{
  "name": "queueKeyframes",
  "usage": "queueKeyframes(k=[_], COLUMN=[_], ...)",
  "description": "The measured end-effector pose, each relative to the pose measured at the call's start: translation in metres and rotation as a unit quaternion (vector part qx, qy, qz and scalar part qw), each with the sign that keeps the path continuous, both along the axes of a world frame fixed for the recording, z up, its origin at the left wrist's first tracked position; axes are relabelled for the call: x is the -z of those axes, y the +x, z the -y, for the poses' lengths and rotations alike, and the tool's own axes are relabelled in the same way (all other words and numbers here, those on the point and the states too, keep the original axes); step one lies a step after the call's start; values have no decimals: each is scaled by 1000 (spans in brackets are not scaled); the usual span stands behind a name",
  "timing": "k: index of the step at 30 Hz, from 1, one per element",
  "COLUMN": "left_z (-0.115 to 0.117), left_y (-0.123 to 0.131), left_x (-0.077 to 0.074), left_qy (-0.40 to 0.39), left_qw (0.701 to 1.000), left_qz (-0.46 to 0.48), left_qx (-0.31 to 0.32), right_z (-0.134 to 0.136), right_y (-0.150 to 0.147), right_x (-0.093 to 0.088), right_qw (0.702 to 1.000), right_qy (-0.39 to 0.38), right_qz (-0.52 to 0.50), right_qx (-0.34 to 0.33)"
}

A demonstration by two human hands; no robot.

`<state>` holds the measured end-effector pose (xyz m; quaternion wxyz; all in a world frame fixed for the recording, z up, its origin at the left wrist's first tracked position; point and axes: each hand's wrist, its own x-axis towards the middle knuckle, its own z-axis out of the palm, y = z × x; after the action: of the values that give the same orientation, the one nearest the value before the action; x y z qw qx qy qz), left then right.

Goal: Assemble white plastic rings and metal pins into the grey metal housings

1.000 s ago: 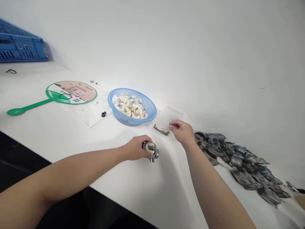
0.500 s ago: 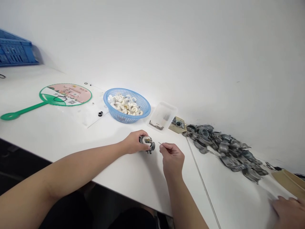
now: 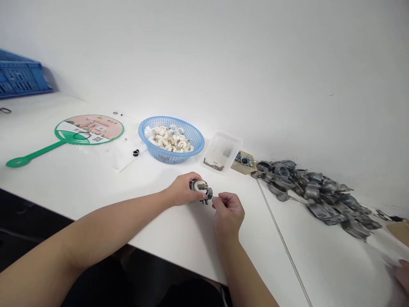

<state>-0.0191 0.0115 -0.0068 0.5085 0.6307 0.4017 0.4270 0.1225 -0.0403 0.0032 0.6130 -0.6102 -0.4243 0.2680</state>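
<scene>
My left hand (image 3: 182,191) grips a small grey metal part (image 3: 201,189) with a white piece set in it, resting on the white table (image 3: 79,179). My right hand (image 3: 228,211) is pinched shut right beside the part, its fingertips against the part's right side; it holds a thin metal pin, barely visible. Behind them stand a blue basket (image 3: 191,149) of white curved pieces and a clear plastic tray (image 3: 223,149) with thin metal pins in its near corner.
A long heap of grey metal parts (image 3: 319,196) runs along the wall on the right. A green hand fan (image 3: 76,134) and a small black ring (image 3: 136,152) lie at left. A blue crate (image 3: 19,79) sits far left. Another person's fingers (image 3: 403,273) show at the right edge.
My right hand came back from the clear tray with a thin pin and closed in on the part in my left hand. The view shifted slightly.
</scene>
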Motion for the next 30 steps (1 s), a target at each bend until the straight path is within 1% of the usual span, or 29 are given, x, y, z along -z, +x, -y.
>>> queueKeyframes(k=[2, 5, 9, 17, 24, 30], left_z=[-1, -1, -1, -1, 0, 0], left_y=[1, 2, 3, 2, 2, 2], left_x=[1, 3, 4, 2, 0, -2], left_qy=[0, -4, -15, -26, -32, -26], left_qw=[1000, 1000, 999, 999, 999, 999], left_qz=[6, 18, 31, 40, 36, 30], left_qx=[2, 2, -1, -9, -12, -16], right_z=[-1, -2, -3, -9, -6, -3], right_y=[-4, -7, -6, -3, -10, -14], right_x=[-1, -2, -1, 7, -1, -7], right_qw=[1000, 1000, 1000, 999, 998, 995], right_qy=[5, 5, -3, -3, -8, -25], right_qz=[-20, -20, 1, 53, 57, 91], right_qx=[-1, 5, 12, 6, 31, 39])
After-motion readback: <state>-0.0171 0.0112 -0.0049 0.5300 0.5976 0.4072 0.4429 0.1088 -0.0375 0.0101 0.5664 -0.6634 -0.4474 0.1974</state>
